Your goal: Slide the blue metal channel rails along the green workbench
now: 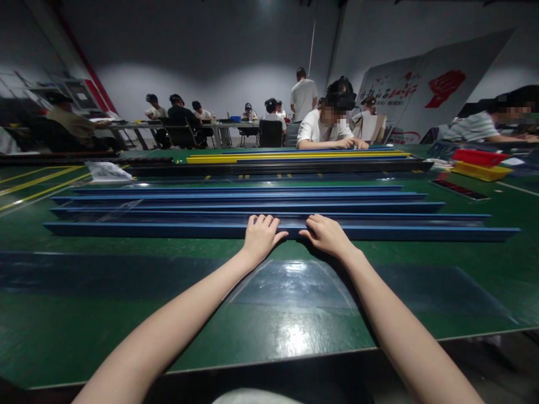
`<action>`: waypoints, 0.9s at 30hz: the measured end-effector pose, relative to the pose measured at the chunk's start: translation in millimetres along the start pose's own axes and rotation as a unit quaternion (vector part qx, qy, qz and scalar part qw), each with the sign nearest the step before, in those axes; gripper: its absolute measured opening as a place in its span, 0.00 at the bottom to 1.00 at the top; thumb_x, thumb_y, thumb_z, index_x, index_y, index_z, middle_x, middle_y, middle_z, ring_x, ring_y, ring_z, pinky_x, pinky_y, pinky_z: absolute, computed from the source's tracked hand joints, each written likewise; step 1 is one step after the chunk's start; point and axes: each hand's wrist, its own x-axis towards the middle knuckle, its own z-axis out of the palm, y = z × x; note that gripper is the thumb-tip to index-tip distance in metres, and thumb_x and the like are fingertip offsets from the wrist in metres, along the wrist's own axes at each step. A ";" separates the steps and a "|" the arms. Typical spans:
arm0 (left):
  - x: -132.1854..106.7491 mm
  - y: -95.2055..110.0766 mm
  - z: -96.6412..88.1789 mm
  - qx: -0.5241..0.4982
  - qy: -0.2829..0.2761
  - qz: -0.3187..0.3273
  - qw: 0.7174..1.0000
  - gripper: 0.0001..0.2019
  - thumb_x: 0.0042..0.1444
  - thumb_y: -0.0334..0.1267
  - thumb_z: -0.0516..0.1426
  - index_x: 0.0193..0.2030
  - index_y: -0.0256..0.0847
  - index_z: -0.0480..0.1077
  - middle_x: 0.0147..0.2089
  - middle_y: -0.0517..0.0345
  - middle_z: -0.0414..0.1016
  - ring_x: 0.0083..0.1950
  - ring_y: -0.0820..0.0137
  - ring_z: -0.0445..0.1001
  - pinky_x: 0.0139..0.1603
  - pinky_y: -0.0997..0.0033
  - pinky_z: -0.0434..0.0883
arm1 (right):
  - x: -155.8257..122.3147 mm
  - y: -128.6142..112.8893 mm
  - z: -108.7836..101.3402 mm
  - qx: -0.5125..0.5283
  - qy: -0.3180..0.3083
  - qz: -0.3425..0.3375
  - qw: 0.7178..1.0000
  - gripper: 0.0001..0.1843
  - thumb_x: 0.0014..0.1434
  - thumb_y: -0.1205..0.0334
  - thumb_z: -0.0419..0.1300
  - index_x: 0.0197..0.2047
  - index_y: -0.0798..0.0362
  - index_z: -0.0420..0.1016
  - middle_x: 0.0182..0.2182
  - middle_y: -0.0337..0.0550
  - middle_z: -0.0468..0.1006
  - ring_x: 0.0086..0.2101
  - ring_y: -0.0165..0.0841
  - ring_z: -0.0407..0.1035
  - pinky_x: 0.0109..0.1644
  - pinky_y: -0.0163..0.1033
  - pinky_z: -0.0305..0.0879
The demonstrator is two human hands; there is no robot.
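Note:
Several long blue rails lie side by side across the green table (84, 314). Both of my hands rest on the nearest blue rail (138, 229) near its middle. My left hand (260, 236) has its fingers curled over the rail's top edge, thumb pointing right along the front face. My right hand (326, 234) grips the same rail a short way to the right, fingers bent over the top. A clear plastic sheet (295, 283) lies flat on the table between my forearms.
Further back lie yellow, blue and black rails (295, 158). Red and yellow trays (480, 163) stand at the right. A person in a white shirt (326, 128) sits opposite; another sits far right. More people work at tables behind. The table's front edge runs just below my elbows.

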 end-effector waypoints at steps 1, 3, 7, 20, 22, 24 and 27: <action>0.1 0.2 -0.2 0.000 -0.002 0.000 1.000 0.17 0.56 0.51 0.49 0.41 0.39 0.67 0.39 0.52 0.72 0.42 0.62 0.66 0.44 0.61 0.56 | 0.5 -0.3 0.1 0.000 0.004 -0.001 1.000 0.16 0.60 0.54 0.48 0.29 0.55 0.68 0.31 0.46 0.72 0.33 0.33 0.64 0.35 0.34 0.53; 0.4 0.3 -0.5 -0.003 -0.003 0.000 1.000 0.17 0.56 0.51 0.50 0.41 0.38 0.67 0.39 0.52 0.72 0.42 0.62 0.66 0.45 0.61 0.57 | 0.9 0.1 -0.8 -0.001 0.011 -0.006 1.000 0.15 0.59 0.55 0.49 0.28 0.55 0.68 0.31 0.46 0.72 0.33 0.33 0.64 0.35 0.34 0.53; 0.7 -0.5 0.1 -0.018 0.002 0.009 1.000 0.17 0.56 0.50 0.50 0.41 0.38 0.67 0.39 0.52 0.72 0.42 0.63 0.66 0.46 0.61 0.56 | 1.9 1.4 -3.2 -0.007 0.012 -0.011 1.000 0.14 0.58 0.57 0.51 0.27 0.56 0.69 0.30 0.46 0.72 0.33 0.33 0.64 0.34 0.35 0.52; 1.7 -3.5 1.0 -0.078 0.018 0.074 0.994 0.13 0.59 0.43 0.50 0.46 0.37 0.64 0.43 0.53 0.70 0.44 0.66 0.66 0.44 0.67 0.59 | -3.3 14.6 -11.8 -0.030 -0.031 0.027 0.999 0.16 0.57 0.54 0.52 0.26 0.55 0.71 0.30 0.45 0.74 0.35 0.34 0.66 0.34 0.36 0.53; 1.3 -3.1 0.0 -0.059 0.015 0.056 0.997 0.15 0.58 0.45 0.50 0.46 0.38 0.64 0.43 0.52 0.70 0.44 0.64 0.66 0.44 0.66 0.58 | -5.8 17.6 -14.6 -0.031 -0.040 0.042 0.998 0.16 0.56 0.53 0.52 0.25 0.55 0.71 0.30 0.46 0.74 0.36 0.34 0.66 0.34 0.36 0.53; 1.0 -2.6 -0.6 -0.042 0.009 0.035 0.998 0.16 0.57 0.47 0.50 0.46 0.38 0.64 0.43 0.51 0.71 0.44 0.63 0.66 0.44 0.64 0.58 | -8.2 20.2 -16.7 -0.031 -0.049 0.057 0.997 0.16 0.56 0.53 0.52 0.26 0.54 0.72 0.30 0.46 0.75 0.36 0.35 0.66 0.34 0.35 0.53; 0.5 -1.8 -0.8 -0.022 0.002 0.014 1.000 0.17 0.56 0.49 0.50 0.45 0.39 0.65 0.42 0.51 0.71 0.44 0.62 0.66 0.44 0.63 0.57 | -10.9 22.8 -17.7 -0.026 -0.056 0.068 0.996 0.16 0.56 0.53 0.51 0.28 0.54 0.72 0.32 0.46 0.75 0.36 0.34 0.66 0.34 0.35 0.54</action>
